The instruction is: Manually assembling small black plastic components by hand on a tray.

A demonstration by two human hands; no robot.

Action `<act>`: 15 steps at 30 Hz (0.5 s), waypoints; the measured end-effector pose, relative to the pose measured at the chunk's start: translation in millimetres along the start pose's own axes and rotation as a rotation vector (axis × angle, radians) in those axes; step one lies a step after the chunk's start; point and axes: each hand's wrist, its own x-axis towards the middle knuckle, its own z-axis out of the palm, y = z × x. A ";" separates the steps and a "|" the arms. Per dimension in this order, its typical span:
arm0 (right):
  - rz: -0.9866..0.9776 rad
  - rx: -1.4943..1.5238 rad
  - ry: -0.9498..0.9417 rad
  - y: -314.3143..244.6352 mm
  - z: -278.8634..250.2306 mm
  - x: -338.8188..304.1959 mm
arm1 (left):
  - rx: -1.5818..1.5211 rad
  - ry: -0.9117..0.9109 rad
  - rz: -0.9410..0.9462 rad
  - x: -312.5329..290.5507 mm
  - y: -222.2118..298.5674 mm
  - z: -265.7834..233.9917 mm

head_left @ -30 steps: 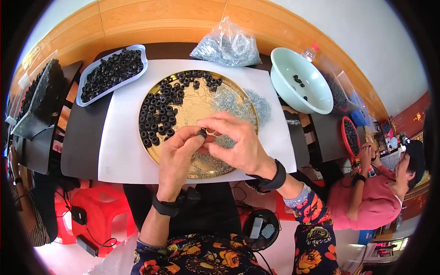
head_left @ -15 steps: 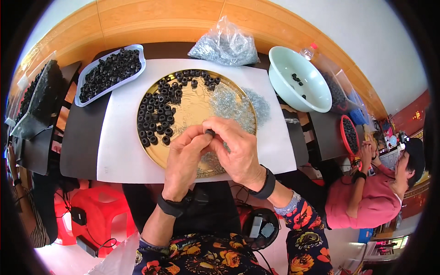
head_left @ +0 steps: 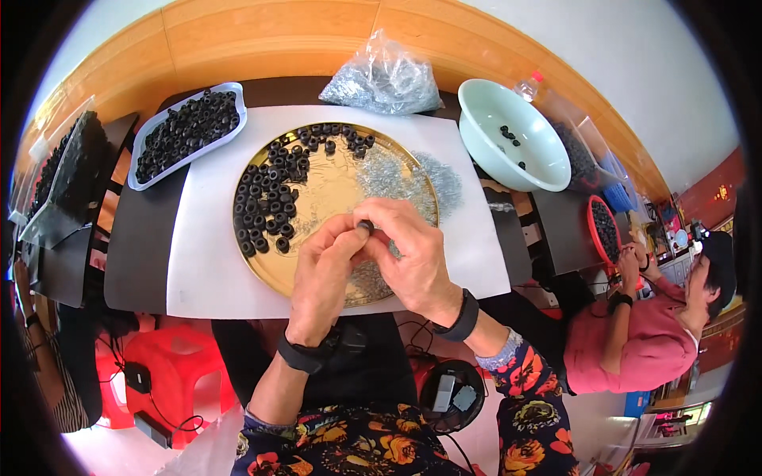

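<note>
Above the near part of a round gold tray, my left hand and my right hand meet at the fingertips. Between them they pinch one small black ring-shaped part, mostly covered by my fingers. Both hands are closed; whether a metal piece is also in them is hidden. Many black ring-shaped parts lie on the tray's left and far side. Fine silvery metal pieces are heaped on its right side and spill over the rim onto a white sheet.
Farther back stand a pale blue tray of black parts, a clear bag of silvery pieces and a pale green basin with a few black parts. A person in pink works at right, by a red basket.
My hands stay together over the tray, still pinching the black part, with only slight finger movement. The whole view has shifted a little.
</note>
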 end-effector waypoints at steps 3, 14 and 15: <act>0.017 0.040 -0.004 0.3 0.8 -0.1 | 0.014 -0.011 0.025 -2.3 4.7 2.7; 0.230 0.500 -0.079 -10.1 0.6 2.6 | 0.348 0.213 0.376 -11.3 6.6 13.7; 0.230 0.496 -0.079 -12.3 2.9 -0.3 | 0.368 0.119 0.377 -10.2 8.9 13.6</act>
